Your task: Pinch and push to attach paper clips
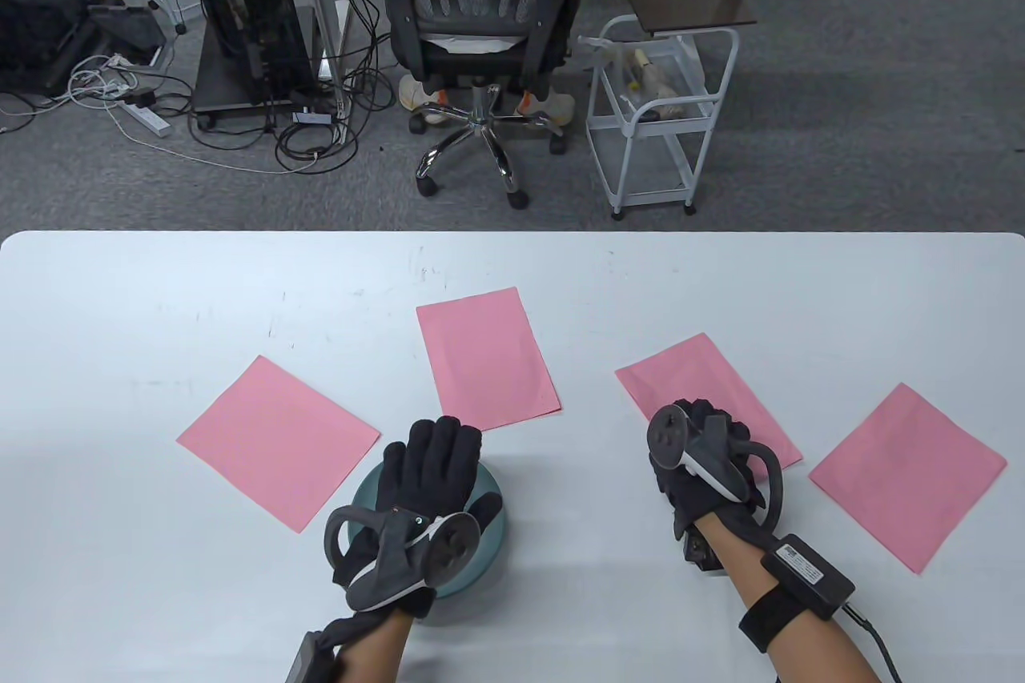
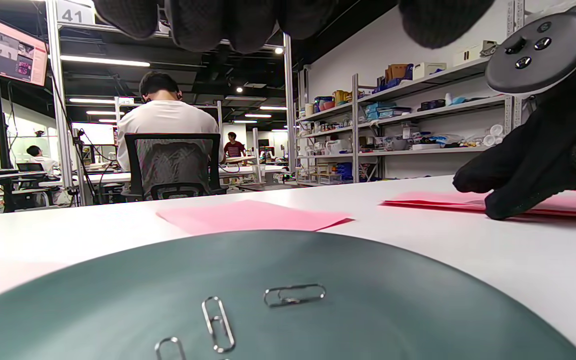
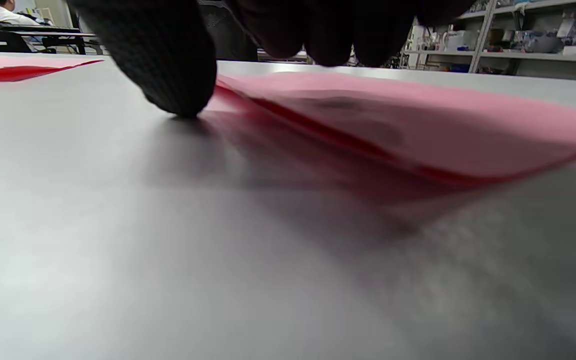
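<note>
Paper clips lie loose in a dark green dish near the front edge of the white table. Three clips show in the left wrist view, all flat on the dish floor and apart from one another; more of the dish is hidden, so the full count cannot be told.

The left hand lies over the dish, palm down, fingers straight and close together, reaching past the dish's far rim. In the left wrist view its fingertips hang above the dish and touch no clip. It holds nothing that can be seen.

Four pink paper stacks lie around the dish. One stack lies to the left of the dish. A second lies just beyond the dish, its near edge close to the left fingertips. A third lies to the right of the dish, and a fourth lies farther right again.

The right hand rests on the near corner of the third stack, fingers curled downward. In the right wrist view the thumb presses the table at the stack's edge, where the sheets are slightly lifted, and the other fingers sit over the top sheet. Whether the sheets are actually pinched cannot be told.
</note>
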`<act>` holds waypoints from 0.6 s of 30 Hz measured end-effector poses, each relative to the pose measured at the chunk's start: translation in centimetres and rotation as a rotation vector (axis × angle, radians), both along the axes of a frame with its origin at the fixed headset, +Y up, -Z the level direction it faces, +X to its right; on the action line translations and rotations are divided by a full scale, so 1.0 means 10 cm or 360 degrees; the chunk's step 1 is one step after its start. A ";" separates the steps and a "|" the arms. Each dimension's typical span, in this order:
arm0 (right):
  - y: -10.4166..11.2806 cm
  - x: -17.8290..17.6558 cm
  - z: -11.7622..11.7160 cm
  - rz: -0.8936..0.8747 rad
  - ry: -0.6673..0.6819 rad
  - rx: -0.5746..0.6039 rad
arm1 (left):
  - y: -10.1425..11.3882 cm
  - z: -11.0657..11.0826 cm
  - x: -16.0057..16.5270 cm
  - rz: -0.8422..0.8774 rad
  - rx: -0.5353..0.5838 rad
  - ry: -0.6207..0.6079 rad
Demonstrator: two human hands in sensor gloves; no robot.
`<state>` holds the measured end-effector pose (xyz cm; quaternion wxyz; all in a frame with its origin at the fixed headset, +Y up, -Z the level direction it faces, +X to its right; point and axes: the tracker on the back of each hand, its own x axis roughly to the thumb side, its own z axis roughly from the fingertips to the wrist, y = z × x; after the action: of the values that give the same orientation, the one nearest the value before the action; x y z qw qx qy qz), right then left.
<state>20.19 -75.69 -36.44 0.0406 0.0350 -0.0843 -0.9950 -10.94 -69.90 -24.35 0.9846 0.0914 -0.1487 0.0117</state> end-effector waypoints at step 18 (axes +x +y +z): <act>-0.05 -0.18 0.00 0.0251 0.0013 0.0137 | -0.02 0.02 0.04 -0.0048 -0.0016 -0.0031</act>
<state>18.37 -76.19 -36.44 0.1177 0.0391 -0.0384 -0.9915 -10.52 -70.13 -24.20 0.9836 0.0841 -0.1594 -0.0014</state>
